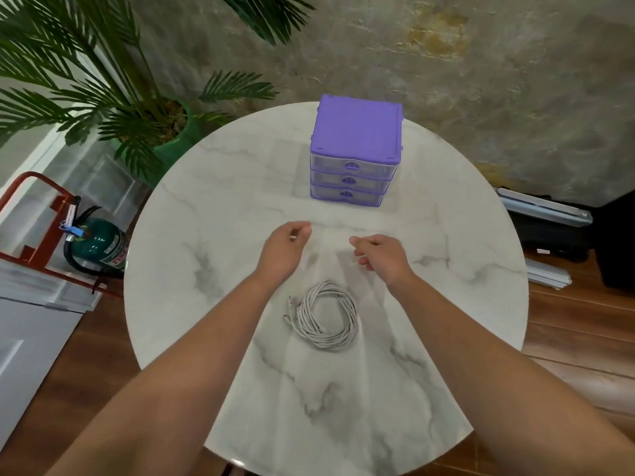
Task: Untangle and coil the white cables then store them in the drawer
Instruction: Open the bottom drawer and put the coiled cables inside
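Table (pixel 240 187): round, marble-look top, carrying all the task's things.
Drawers (pixel 355 149): a purple three-tier unit at the far side, all three fronts closed — one must be pulled out before anything goes in.
Cables (pixel 326 316): white, lying in a loose coil on the table near the person, between the forearms; plug ends poke out at its left. They look light, soft and springy, likely to slump out of shape if lifted by one strand; best taken across the whole bundle, several loops pinched together.
Left hand (pixel 285 249): raised over the table beyond the coil, fingers curled toward the thumb; a white fleck shows at the fingertips, but whether it holds anything I cannot tell.
Right hand (pixel 381 257): opposite, fingers likewise curled, something pale by them — too blurred to say if it is clamped on a strand.
Around: a potted palm (pixel 113 108) and a fire extinguisher (pixel 99 247) stand off the table at left; neither blocks the path from coil to drawers.
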